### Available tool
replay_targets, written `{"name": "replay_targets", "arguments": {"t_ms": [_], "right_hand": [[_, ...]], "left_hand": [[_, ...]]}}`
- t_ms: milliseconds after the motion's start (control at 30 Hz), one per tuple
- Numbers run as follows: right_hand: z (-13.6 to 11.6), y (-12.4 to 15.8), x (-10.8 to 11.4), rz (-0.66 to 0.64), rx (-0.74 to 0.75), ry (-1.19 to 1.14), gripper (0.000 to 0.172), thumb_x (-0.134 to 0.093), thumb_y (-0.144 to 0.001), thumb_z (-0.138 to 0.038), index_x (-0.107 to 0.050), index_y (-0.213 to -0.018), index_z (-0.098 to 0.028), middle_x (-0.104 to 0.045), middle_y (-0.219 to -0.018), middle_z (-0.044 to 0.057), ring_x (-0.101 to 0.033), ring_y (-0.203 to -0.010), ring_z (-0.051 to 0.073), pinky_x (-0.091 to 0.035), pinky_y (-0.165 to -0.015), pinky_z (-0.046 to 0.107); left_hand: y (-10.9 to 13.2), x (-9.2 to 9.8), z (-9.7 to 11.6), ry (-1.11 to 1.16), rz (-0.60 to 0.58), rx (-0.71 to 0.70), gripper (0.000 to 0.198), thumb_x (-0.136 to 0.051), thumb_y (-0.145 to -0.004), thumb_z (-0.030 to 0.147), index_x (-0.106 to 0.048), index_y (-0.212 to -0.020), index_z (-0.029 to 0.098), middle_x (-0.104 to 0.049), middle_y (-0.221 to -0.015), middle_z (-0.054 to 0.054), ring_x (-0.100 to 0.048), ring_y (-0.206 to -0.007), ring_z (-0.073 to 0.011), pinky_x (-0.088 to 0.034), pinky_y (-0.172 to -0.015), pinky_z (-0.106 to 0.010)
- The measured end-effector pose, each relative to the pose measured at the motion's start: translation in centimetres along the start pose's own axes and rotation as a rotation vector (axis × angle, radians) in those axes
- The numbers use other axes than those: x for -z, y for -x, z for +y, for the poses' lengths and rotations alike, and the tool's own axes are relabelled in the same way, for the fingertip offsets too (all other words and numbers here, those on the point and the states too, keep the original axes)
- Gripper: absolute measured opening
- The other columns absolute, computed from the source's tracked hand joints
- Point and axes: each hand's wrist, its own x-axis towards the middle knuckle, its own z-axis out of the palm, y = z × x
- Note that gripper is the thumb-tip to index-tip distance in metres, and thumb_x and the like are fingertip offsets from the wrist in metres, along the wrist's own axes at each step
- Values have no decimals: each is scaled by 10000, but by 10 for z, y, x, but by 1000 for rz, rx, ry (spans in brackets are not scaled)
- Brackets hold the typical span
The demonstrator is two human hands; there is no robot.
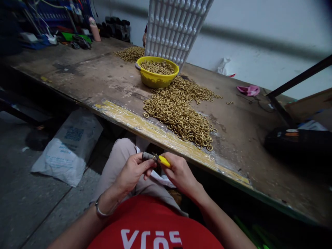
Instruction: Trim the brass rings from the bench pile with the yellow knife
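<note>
My left hand is closed round a dark grey cylindrical piece, thumb and fingers pinched along it. My right hand grips a tool with a yellow handle; its dark tip meets the end of the cylinder, where something small and brass-coloured shows between the hands, too small to name. Both hands are above my lap, just in front of the table edge. Beyond them on the table lies a large heap of brass-coloured rings. A yellow basin full of similar rings stands behind the heap.
The wooden table has yellow tape along its front edge. A ribbed translucent panel rises behind the basin, with part of another person beside it. A pink bottle, pink cloth and black bag lie around; a white sack is on the floor.
</note>
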Motion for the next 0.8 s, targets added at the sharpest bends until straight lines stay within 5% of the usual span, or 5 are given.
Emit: {"name": "replay_targets", "arguments": {"t_ms": [233,433,533,633,800], "right_hand": [[0,3,-3,-115,-35,443,127,-505,-856,-102,-600,-909,-167,-661,-836,54,-590,-708,163,-340,-616,251],[-2,-10,-8,-84,-66,629,131,-463,-919,-135,-580,-956,-183,-668,-890,73,-620,-721,181,-325,-583,272],[7,-33,-4,-54,-162,738,180,-404,-940,-132,-574,-984,-172,-678,-874,107,-634,-716,199,-329,-580,279],[20,-66,5,-14,-306,810,196,-404,-925,-124,-588,-990,-150,-692,-863,121,-646,-733,211,-342,-592,280],[27,-127,1,24,-133,729,190,-440,-923,-207,-614,-995,-185,-677,-994,93,-635,-874,206,-383,-701,267]], "left_hand": [[-1,4,-4,-125,51,-57,241,-705,-776,364,-650,-734,133,-543,-488,30,-448,-418,-74,-353,-405,-186],[-4,7,9,-283,108,-118,174,-673,-774,276,-606,-664,158,-504,-442,47,-424,-392,-84,-331,-404,-197],[4,1,19,-376,152,-198,150,-681,-761,216,-616,-635,167,-544,-499,33,-453,-465,-98,-347,-457,-203],[12,-5,22,-506,29,-242,158,-694,-766,210,-646,-625,158,-608,-618,-2,-512,-600,-129,-396,-568,-224],[-7,7,8,-352,-1,-108,198,-687,-784,308,-651,-679,144,-567,-591,10,-446,-537,-104,-336,-493,-209]]}}
